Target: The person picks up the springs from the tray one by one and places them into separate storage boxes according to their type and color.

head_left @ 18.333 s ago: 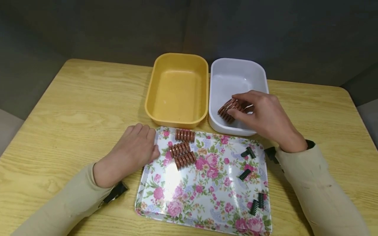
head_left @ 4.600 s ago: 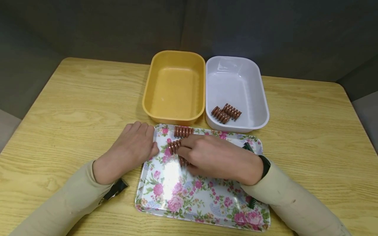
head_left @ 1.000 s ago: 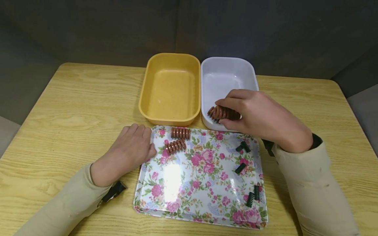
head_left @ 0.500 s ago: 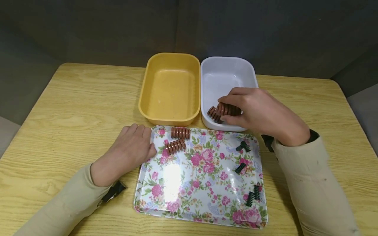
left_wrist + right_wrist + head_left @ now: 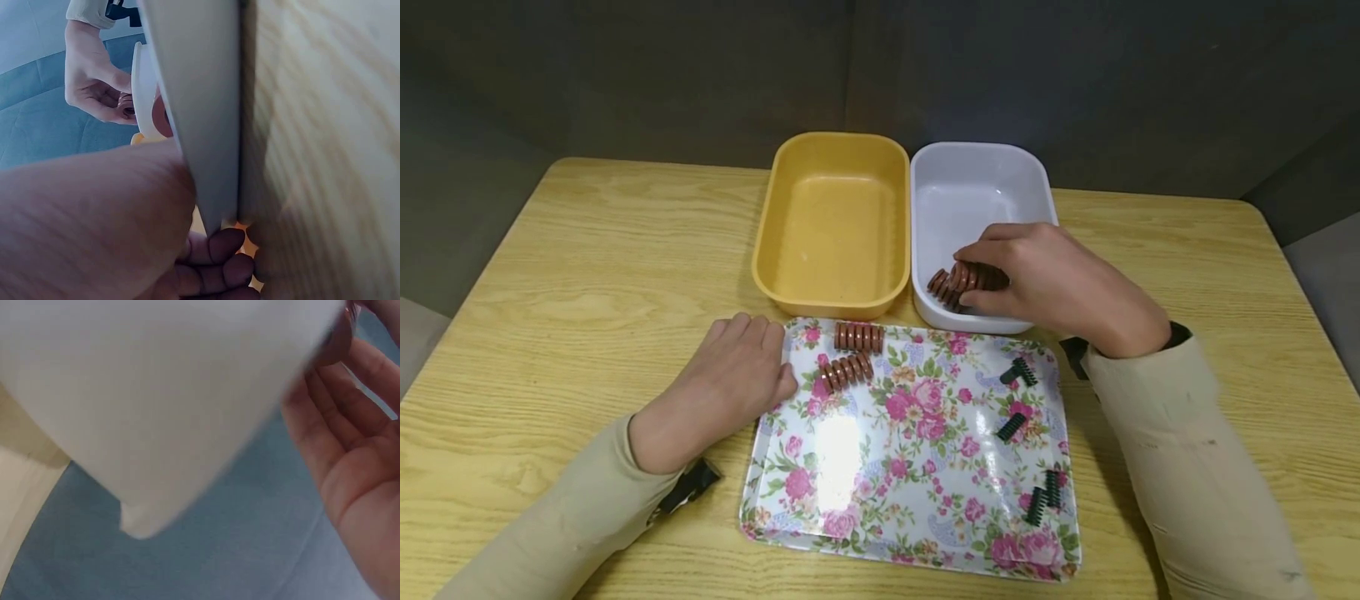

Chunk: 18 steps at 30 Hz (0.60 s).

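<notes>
My right hand (image 5: pixel 1060 283) pinches a brown coil spring (image 5: pixel 972 277) between thumb and fingers, low inside the near end of the white bin (image 5: pixel 985 167). Beside it in that bin shows another brown coil spring (image 5: pixel 937 283); the hand hides what else lies under it. My left hand (image 5: pixel 718 392) grips the left edge of the flowered tray (image 5: pixel 917 467), and the left wrist view shows its fingers (image 5: pixel 226 245) curled under the rim. Two brown coil springs, an upper spring (image 5: pixel 858 337) and a slanted spring (image 5: pixel 847 372), lie on the tray's far left part.
A yellow bin (image 5: pixel 835 225) with nothing in it stands left of the white one, beyond the tray. Several small dark green springs lie along the tray's right side, among them a single green spring (image 5: pixel 1011 427). A dark curtain (image 5: pixel 700 75) hangs behind the wooden table (image 5: pixel 587 275).
Since 4.6 s ago my right hand has carried a brown spring from the tray into the white bin. Over the last second it shifts only slightly. My left hand stays on the tray's edge.
</notes>
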### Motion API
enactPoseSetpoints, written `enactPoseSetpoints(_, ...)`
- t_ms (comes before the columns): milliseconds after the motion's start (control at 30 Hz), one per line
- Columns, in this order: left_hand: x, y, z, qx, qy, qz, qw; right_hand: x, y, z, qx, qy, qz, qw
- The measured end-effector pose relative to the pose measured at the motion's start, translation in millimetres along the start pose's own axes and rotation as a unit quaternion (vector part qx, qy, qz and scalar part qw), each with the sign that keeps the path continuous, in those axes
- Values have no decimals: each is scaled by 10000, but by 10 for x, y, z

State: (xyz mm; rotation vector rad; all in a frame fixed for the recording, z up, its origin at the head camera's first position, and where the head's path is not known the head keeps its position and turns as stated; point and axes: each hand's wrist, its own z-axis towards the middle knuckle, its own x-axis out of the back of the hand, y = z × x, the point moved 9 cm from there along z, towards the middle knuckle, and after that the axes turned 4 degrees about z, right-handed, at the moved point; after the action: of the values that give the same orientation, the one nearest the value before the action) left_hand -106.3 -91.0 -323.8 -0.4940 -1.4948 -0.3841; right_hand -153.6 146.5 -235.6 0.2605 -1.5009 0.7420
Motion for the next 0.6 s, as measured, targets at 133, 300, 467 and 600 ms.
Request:
enactPoseSetpoints(133, 4, 0, 0, 32, -6, -33, 10000, -53, 58, 21, -129, -120, 33, 9998)
enactPoseSetpoints(300, 15, 6, -7, 33, 46, -23, 10000, -108, 109, 32, -202, -236, 48, 9995)
enactPoseSetpoints(467, 17, 13, -11, 36, 4, -3, 10000, -140, 144, 36, -228, -279, -16, 9994)
enactPoseSetpoints(600, 7, 11, -9, 69, -136, -43, 9999, -166, 165, 42, -219, -300, -63, 9993)
